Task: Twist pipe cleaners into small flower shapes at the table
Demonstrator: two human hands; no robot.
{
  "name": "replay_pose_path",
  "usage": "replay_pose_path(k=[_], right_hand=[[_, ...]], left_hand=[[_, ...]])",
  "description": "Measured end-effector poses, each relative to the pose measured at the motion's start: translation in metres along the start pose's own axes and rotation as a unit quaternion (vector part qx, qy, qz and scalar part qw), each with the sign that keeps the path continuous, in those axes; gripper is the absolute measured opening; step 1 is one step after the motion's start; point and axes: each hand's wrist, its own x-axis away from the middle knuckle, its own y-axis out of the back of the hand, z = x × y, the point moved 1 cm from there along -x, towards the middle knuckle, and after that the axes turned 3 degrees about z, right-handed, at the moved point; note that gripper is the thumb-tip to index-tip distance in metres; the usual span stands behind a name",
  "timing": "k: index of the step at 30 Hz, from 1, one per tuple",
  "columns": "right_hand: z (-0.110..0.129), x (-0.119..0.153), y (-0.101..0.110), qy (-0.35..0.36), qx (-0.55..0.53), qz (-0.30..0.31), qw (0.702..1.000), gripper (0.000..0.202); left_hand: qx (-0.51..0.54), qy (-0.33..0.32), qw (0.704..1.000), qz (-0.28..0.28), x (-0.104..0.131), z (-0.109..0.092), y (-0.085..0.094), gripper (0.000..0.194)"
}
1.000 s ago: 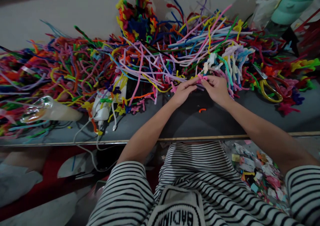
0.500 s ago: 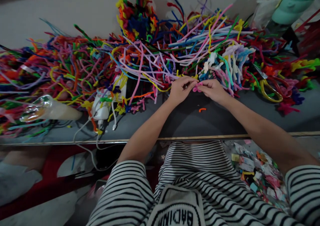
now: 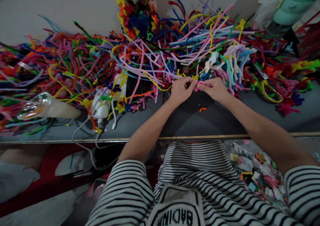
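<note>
The pink piece [image 3: 197, 86] is mostly covered by the fingers [image 3: 191, 83] of both hands; its shape cannot be told. The bench [image 3: 225, 121] surface under the pipe-cleaner heap [image 3: 112, 56] is hidden. The heap runs off the left edge. The scissors [image 3: 268, 86] are partly buried, blades unclear. The green object [image 3: 290, 9] is cut by the top edge.

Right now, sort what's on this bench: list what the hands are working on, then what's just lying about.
In hand:
left hand
right hand
pink pipe cleaner

Lying about:
orange scrap
yellow scissors
white charger
glue stick
pipe cleaner pile
</note>
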Motion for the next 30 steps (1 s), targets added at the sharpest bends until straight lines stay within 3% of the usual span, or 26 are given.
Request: replay_pose_path(k=[4, 9, 16, 20, 24, 27, 30], right_hand=[[-0.001, -0.002, -0.003, 0.000, -0.055, 0.003, 0.998, 0.066], [-0.009, -0.004, -0.005, 0.021, -0.067, -0.064, 0.996, 0.062], [-0.016, -0.004, -0.008, 0.052, -0.047, -0.125, 0.990, 0.054], [-0.018, -0.005, -0.008, 0.056, -0.080, -0.113, 0.989, 0.054], [-0.016, -0.008, -0.008, 0.016, -0.125, -0.089, 0.988, 0.057], [-0.012, -0.007, -0.008, -0.026, -0.154, -0.070, 0.985, 0.059], [-0.010, -0.006, -0.008, -0.055, -0.185, -0.035, 0.981, 0.059]], left_hand=[[0.067, 0.025, 0.997, -0.006, -0.001, 0.009, -0.003, 0.045], [0.089, 0.025, 0.996, -0.015, -0.003, 0.018, -0.006, 0.055], [0.097, 0.033, 0.995, -0.007, -0.003, 0.023, -0.012, 0.049], [0.081, 0.024, 0.996, 0.010, -0.003, 0.026, -0.013, 0.047], [-0.075, -0.086, 0.993, 0.002, -0.001, 0.020, -0.002, 0.038], [-0.195, -0.186, 0.962, 0.044, -0.001, 0.020, 0.009, 0.036], [-0.260, -0.241, 0.932, 0.074, -0.002, 0.026, 0.017, 0.039]])
